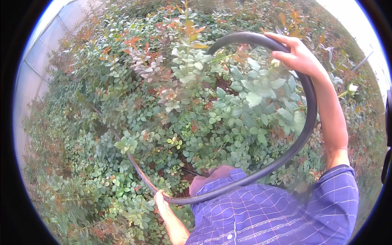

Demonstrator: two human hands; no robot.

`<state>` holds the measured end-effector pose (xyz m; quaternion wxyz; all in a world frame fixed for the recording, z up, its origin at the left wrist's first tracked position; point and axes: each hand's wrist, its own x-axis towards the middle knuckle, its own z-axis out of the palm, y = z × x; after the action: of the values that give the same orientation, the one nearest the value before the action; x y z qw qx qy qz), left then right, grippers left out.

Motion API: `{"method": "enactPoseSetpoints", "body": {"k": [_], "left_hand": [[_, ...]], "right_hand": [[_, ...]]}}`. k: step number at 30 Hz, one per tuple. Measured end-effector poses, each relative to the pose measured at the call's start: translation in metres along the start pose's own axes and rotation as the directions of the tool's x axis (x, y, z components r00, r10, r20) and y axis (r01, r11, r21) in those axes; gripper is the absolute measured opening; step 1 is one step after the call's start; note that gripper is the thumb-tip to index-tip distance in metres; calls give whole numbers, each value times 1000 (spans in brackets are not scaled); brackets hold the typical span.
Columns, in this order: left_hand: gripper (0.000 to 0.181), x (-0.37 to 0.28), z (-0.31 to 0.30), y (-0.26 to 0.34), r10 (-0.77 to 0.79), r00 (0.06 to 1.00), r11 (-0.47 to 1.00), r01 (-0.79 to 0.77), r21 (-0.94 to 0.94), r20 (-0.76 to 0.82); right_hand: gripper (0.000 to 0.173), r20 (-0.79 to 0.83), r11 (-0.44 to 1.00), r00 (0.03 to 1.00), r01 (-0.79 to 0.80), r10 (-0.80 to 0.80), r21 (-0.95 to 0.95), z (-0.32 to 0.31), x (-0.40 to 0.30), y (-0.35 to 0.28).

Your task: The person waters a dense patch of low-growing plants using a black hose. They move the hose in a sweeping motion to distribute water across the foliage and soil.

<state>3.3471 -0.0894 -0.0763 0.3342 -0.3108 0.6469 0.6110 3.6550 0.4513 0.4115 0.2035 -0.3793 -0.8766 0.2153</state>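
Note:
A thick black hose [310,101] makes a wide loop in front of my body and crosses my blue checked shirt. My right hand [292,55], raised at the upper right, grips the top of the loop; beyond it the hose curves left and its far part is hidden in the leaves. Low at the centre left, my left hand [160,197] is closed around the same hose. From there the hose runs up and left until the rose bushes [171,107] hide it. Leafy stems stand inside the loop.
A white rosebud [352,88] stands right of my right forearm, and another bud [275,63] is just below my right hand. A translucent sheet wall [36,70] rises at the left. A thin dark pipe [192,172] lies low among the bushes near my waist.

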Motion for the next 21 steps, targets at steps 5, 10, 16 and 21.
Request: {"method": "enactPoseSetpoints", "body": {"k": [5,10,16,21], "left_hand": [[12,-10,-11,-9,9,998,999,-7,-34,64],[12,-30,-13,-28,-6,997,999,3,35,79],[13,-58,-12,-56,-27,997,999,26,20,71],[13,-85,-10,-76,-5,995,1000,4,10,95]], "right_hand": [[63,-39,998,998,-50,49,-37,-28,-46,-24],[61,-67,992,996,-63,56,-108,-64,-99,-16],[59,-71,976,997,-48,34,-212,-102,-147,-12],[57,-48,954,992,-129,121,-272,-126,-169,-15]]}}
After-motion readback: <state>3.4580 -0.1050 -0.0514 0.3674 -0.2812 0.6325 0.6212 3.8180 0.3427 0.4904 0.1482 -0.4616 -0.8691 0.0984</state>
